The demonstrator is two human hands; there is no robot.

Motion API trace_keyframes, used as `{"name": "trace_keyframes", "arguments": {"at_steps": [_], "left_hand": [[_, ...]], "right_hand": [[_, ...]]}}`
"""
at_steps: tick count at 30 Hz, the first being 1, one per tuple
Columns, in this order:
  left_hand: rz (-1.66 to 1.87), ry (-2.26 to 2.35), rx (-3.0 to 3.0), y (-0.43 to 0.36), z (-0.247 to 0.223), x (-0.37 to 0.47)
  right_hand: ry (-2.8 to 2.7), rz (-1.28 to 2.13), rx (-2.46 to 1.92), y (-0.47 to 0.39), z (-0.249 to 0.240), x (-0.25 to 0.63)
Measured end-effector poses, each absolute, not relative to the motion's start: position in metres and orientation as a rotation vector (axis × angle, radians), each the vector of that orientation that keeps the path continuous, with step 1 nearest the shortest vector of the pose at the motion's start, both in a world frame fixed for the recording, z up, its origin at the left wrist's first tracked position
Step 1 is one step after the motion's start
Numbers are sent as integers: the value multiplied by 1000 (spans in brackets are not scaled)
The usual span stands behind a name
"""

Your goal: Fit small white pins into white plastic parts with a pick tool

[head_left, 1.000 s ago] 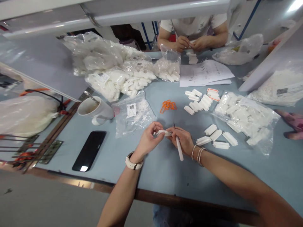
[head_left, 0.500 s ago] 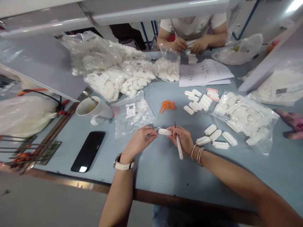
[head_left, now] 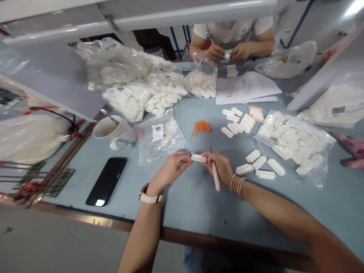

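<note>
A white, slotted connector piece (head_left: 198, 158) is level above the blue table, its right end pinched by my right hand (head_left: 220, 168). That hand also holds a white-handled tool (head_left: 215, 176) with a thin dark tip pointing up. My left hand (head_left: 174, 167) is closed at the connector's left end, thumb and fingertips together; whatever they pinch is too small to make out. Orange frames (head_left: 201, 128) lie in a small heap beyond the connector. White pieces (head_left: 259, 162) lie loose to the right of my right hand.
A mug with a spoon (head_left: 115, 132), a black phone (head_left: 106, 182) and a clear bag of small parts (head_left: 162, 136) lie left. Filled bags (head_left: 142, 91) and papers (head_left: 247, 89) are further back. A bag of white pieces (head_left: 295, 140) is right. Across the table, a person (head_left: 231, 38) handles a white piece.
My left hand has moved slightly right, closer to the connector's left end. My right hand is nearly still. Across the table, the person's hands have shifted a little around a white piece.
</note>
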State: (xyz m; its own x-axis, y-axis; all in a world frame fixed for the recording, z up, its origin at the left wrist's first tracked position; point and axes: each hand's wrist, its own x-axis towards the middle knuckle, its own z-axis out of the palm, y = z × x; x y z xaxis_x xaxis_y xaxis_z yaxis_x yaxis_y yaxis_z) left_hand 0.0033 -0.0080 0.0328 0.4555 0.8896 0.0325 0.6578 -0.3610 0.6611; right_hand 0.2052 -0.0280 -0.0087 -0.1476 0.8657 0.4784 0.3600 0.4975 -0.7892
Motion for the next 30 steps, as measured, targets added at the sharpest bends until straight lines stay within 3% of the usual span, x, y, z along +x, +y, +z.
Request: {"name": "trace_keyframes", "arguments": {"at_steps": [9,30], "left_hand": [[885,1253,1806,-12,38,22],[807,1316,1635,-15,31,34]], "right_hand": [[-1747,643,-1033,-28,-8,204],[-1792,542,-952,-27,-8,202]]}}
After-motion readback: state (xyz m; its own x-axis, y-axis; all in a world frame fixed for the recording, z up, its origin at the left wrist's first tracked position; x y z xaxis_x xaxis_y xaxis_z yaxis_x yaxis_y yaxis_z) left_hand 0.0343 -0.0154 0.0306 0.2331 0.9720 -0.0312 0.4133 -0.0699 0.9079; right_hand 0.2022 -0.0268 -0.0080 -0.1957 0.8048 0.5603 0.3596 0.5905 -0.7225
